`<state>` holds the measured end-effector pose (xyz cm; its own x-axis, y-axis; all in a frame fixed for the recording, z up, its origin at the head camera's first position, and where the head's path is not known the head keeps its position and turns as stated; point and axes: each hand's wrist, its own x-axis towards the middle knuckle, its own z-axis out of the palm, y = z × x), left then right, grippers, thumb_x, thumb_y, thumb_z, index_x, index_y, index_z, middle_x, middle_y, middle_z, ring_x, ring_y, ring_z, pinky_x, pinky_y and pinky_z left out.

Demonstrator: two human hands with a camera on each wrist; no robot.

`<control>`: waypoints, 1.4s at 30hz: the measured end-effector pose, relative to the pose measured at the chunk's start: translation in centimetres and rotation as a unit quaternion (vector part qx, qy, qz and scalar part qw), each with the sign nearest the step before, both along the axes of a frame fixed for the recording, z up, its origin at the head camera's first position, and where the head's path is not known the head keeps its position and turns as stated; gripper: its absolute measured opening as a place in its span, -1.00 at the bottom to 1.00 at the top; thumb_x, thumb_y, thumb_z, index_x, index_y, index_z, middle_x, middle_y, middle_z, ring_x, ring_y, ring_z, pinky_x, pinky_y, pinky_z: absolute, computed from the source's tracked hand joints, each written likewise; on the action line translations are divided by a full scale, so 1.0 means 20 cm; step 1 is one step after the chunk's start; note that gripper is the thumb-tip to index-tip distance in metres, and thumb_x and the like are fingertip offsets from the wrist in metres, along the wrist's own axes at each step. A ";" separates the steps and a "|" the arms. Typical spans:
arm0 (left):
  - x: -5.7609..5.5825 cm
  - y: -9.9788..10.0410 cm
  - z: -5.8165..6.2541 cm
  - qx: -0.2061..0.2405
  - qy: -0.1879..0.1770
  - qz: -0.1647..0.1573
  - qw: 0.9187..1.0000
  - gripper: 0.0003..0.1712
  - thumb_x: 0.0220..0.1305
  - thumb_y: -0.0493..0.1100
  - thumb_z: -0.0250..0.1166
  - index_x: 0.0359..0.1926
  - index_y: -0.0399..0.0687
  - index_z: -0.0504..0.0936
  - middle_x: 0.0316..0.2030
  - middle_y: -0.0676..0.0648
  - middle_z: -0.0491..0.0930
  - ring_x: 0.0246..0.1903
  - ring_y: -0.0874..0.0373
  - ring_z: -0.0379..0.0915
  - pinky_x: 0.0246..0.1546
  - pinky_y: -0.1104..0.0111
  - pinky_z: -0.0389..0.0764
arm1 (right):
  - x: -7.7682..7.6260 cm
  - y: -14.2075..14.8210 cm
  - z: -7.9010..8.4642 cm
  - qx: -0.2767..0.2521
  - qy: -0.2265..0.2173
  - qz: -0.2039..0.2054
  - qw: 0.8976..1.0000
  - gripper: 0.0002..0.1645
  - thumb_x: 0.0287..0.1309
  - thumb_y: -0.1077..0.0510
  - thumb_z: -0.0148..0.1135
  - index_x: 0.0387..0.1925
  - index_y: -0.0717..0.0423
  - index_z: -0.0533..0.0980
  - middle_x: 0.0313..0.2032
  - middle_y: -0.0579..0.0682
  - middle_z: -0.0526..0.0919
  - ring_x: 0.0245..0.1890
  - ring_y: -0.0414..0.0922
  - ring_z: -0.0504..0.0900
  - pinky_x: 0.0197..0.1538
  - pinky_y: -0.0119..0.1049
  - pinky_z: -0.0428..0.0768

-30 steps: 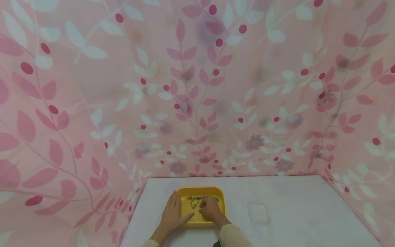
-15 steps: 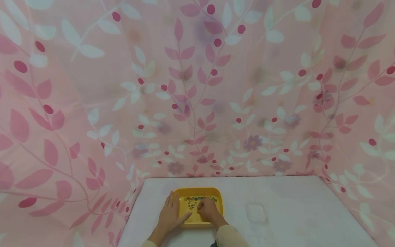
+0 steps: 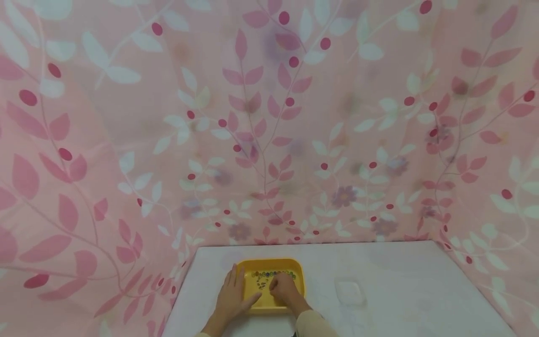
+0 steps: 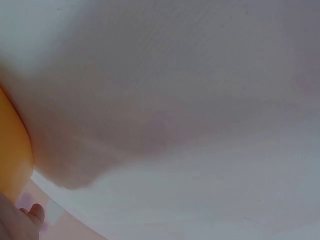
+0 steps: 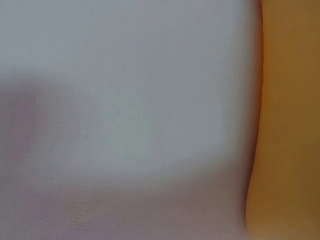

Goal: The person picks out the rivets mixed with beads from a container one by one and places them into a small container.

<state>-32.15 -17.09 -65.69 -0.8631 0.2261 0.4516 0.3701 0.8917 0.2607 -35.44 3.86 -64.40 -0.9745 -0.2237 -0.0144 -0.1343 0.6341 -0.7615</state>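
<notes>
A yellow tray [image 3: 269, 311] lies on the white table, its outer wall also visible at the edge of both wrist views. Along the tray's far side runs a row of small round beads or marbles [image 3: 267, 274] in mixed colours. Nearer the middle is a loose cluster of smaller shiny pieces [image 3: 262, 283]. My left hand [image 3: 230, 295] rests on the tray's left side, fingers straight and thumb stretched over the near part. Inside the tray, my right hand [image 3: 284, 289] is beside the cluster with its fingers curled; whether it pinches anything is hidden.
To the right of the tray sits a clear, shallow plastic box or lid [image 3: 350, 292] on the white tabletop [image 3: 412, 290]. Pink leaf-patterned cloth [image 3: 269, 187] rises behind the table and along both sides.
The right hand stays curled beside the small cluster, and the left hand keeps its place on the tray. The head view has shifted slightly; no object has plainly moved.
</notes>
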 end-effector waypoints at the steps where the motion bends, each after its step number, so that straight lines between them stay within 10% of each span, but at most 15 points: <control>1: 0.00 0.00 0.00 0.002 -0.001 -0.001 1.000 0.18 0.09 0.55 0.18 0.38 -0.35 0.30 0.41 -0.48 0.15 0.31 -0.39 0.24 0.17 -0.16 0.45 | 0.00 0.00 0.00 0.002 -0.001 -0.001 1.000 -0.91 -0.07 0.38 0.44 -0.51 0.17 0.70 -0.46 -0.09 0.67 -0.38 -0.14 0.56 -0.21 -0.11 0.64; 26: 0.02 0.01 0.02 -0.017 -0.018 0.014 1.000 0.18 0.13 0.54 0.16 0.40 -0.37 0.26 0.42 -0.47 0.14 0.32 -0.39 0.24 0.18 -0.13 0.46 | 0.01 0.02 -0.02 -0.001 0.032 0.018 0.999 -0.92 -0.07 0.36 0.37 -0.52 0.15 0.71 -0.48 -0.09 0.67 -0.41 -0.17 0.54 -0.30 -0.20 0.59; 42: 0.04 0.01 0.06 -0.002 -0.057 0.018 0.998 0.19 0.12 0.51 0.19 0.44 -0.33 0.22 0.46 -0.43 0.08 0.36 -0.35 0.20 0.24 -0.10 0.42 | 0.01 0.00 -0.03 -0.019 0.004 0.001 1.000 -0.64 0.09 0.33 0.17 -0.75 0.02 0.40 -0.10 0.11 0.72 -0.24 -0.07 0.59 -0.41 -0.32 0.40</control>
<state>-31.42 -16.80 -64.49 -0.9159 0.1967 0.3498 0.3069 0.9050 0.2948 -35.18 3.81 -64.96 -0.9743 -0.2250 0.0021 -0.1415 0.6050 -0.7835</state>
